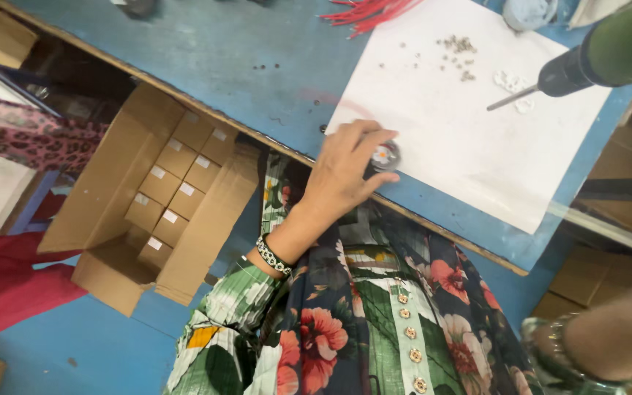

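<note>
Grey round part sits clamped between left hand fingers on white sheet.

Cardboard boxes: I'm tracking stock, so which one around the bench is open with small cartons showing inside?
The large cardboard box on the floor left of the left hand. Its flaps are spread, showing rows of small brown cartons with white labels; the other boxes show no contents.

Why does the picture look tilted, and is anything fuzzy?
Head view: the camera leans, so the table runs slantwise; the drill at the top right edge is soft and cropped; the right arm at the bottom right is blurred; the left hand on a small round part is fairly sharp; light is even, no glare.
</note>
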`<state>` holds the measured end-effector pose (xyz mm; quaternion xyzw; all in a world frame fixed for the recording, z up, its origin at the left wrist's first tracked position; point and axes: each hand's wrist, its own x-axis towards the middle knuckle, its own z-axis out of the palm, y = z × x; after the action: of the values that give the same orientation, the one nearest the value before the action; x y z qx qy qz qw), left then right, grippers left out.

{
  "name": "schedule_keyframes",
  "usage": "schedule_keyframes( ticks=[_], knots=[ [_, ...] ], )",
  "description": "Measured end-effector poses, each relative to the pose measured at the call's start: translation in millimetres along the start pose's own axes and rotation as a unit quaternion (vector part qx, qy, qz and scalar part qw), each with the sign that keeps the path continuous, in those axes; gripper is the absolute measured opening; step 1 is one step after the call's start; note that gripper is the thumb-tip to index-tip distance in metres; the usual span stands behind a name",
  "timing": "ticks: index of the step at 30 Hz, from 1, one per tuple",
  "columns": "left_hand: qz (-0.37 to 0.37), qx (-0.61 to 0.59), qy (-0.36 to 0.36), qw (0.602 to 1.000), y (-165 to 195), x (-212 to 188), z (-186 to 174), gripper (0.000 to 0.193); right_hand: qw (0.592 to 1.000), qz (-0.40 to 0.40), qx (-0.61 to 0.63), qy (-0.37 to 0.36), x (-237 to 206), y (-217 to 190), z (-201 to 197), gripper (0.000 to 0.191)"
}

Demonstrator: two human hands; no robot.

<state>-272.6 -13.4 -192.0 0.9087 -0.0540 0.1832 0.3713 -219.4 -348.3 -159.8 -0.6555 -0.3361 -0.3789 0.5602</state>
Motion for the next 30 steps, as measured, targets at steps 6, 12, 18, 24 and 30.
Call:
schedule_keyframes(
  ticks=[6, 12, 18, 24, 30],
  knots=[
    [0.028, -0.159, -0.094, 0.982, -6, 0, 10, 0.069, 0.999, 0.044, 0.014, -0.02, -46, 15, 4, 0.037],
    [0.035, -0.153, -0.076, 0.985, -6, 1, 11, 0.075, 0.996, 0.06, 0.035, -0.047, -43, 19, 18, 0.037],
    [0.037, -0.16, -0.072, 0.984, -5, 0, 12, 0.072, 0.995, 0.082, 0.021, -0.056, -48, 13, 27, 0.031],
    [0.028, -0.175, -0.078, 0.981, -7, 0, 12, 0.072, 0.996, 0.067, 0.009, -0.055, -53, 19, 26, 0.032],
    [0.022, -0.181, -0.082, 0.98, -9, -1, 13, 0.07, 0.995, 0.075, 0.031, -0.053, -68, 15, 22, 0.032]
  ],
)
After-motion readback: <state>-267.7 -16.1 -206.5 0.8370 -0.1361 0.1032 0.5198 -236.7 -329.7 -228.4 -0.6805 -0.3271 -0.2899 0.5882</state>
